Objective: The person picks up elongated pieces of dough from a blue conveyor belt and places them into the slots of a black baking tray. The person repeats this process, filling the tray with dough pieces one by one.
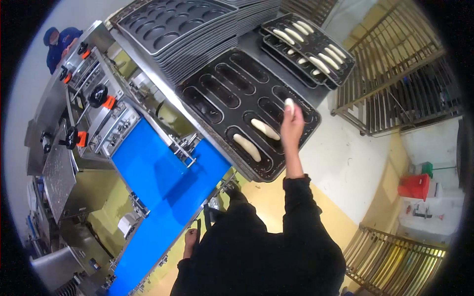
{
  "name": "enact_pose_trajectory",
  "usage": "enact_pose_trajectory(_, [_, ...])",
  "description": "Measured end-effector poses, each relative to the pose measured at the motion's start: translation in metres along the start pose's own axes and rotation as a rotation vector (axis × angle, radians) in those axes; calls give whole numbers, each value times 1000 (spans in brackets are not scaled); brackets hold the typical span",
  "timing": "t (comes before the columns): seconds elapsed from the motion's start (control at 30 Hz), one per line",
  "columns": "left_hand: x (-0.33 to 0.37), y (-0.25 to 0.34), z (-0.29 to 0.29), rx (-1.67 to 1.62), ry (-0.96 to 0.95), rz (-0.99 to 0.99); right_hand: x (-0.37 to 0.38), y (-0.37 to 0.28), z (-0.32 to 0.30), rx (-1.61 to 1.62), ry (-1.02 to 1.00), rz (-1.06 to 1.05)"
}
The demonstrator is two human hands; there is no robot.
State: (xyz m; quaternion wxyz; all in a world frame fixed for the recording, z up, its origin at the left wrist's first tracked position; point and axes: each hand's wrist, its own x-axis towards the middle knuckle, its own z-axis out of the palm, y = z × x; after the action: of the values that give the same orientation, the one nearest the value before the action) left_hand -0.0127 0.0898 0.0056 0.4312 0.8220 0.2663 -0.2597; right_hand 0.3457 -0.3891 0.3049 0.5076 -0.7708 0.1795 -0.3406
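My right hand (292, 129) is over the right part of a dark baking pan (236, 109) with long oval hollows. Between its fingers and thumb is a pale dough roll (290, 105). Two other dough rolls, one on the left (247, 147) and one beside it (265, 129), lie in neighbouring hollows of the near row. The far row of hollows holds no dough. Low by my body, my left hand (190, 238) is closed at the edge of a blue conveyor belt (148, 246); whatever it grips, if anything, is hidden.
Stacked round-hollow pans (163, 24) rise behind the baking pan. Farther right, other pans (316, 44) carry several dough rolls. Slatted racks (390, 79) stand at the right, with a red bucket (414, 187) below. Machinery with black knobs (98, 96) lines the left; a person (60, 44) is beyond.
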Motion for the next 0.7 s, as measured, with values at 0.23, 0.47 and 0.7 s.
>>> enact_pose_trajectory(0.23, [4,50,7,-250,-125,-95,26,34,-5,-768,-404,-271])
enact_pose_trajectory(0.47, [-9,-34,10,-137,45,-66,-18,1,-22,-533,-108,-368])
enact_pose_trajectory(0.7, [10,-89,27,100,53,58,-156,-14,27,44,-951,-381])
